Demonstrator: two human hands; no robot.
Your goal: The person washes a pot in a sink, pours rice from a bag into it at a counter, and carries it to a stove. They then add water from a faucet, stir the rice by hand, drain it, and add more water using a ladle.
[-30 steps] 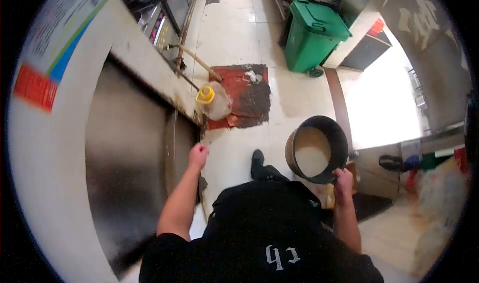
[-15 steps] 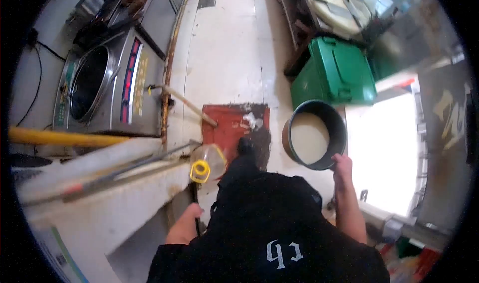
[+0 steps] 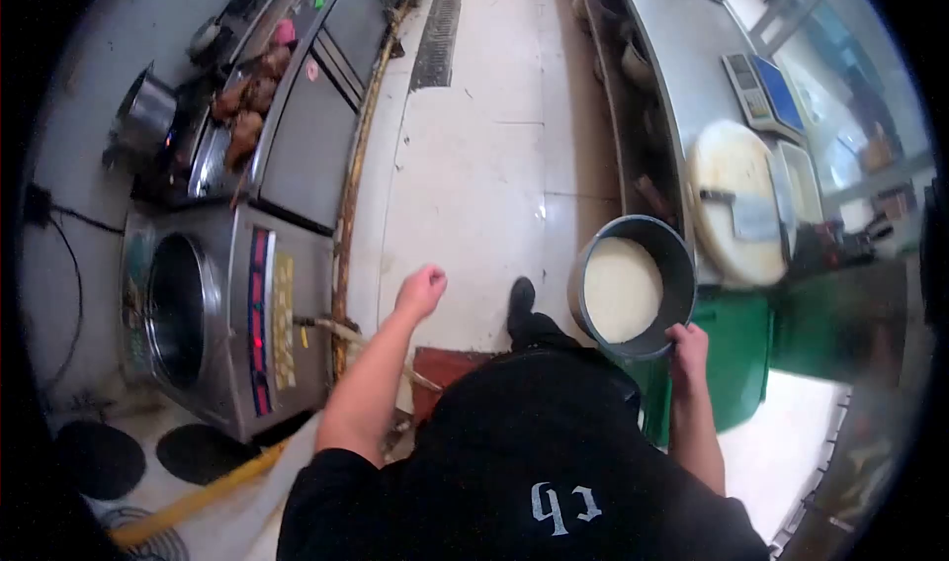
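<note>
grey metal, the round pot (image 3: 633, 289) hangs at the person's right side, gripped by its near rim in the right hand (image 3: 687, 348), fingers wrapped over the edge. inside it lies a pale, creamy white fill that covers the bottom and reaches partway up the wall. the pot is held level, out in front of the body and above the tiled floor (image 3: 474, 175).

the left hand (image 3: 422, 291) is closed into a loose fist and holds nothing; it is raised ahead of the body on a bare forearm, over the floor. to the left of that hand stands a steel machine (image 3: 232, 319) with a round opening and a strip of red lights and yellow buttons on its top face. a rusty pipe (image 3: 348, 215) runs along the floor edge between the machine and the left hand. further beyond the machine, a counter carries brown pieces of food (image 3: 247, 101) and a small metal pot (image 3: 146, 114).

just below the right hand and the pot is a green bin (image 3: 736, 363). beyond the pot, to its right, a round pale chopping board (image 3: 736, 200) lies on a steel worktop with a cleaver (image 3: 746, 215) resting on it, and a scale (image 3: 759, 91) sits further along. a dark shoe (image 3: 521, 299) shows between the two hands. a yellow handle (image 3: 198, 497) lies low to the left, behind the left arm.
</note>
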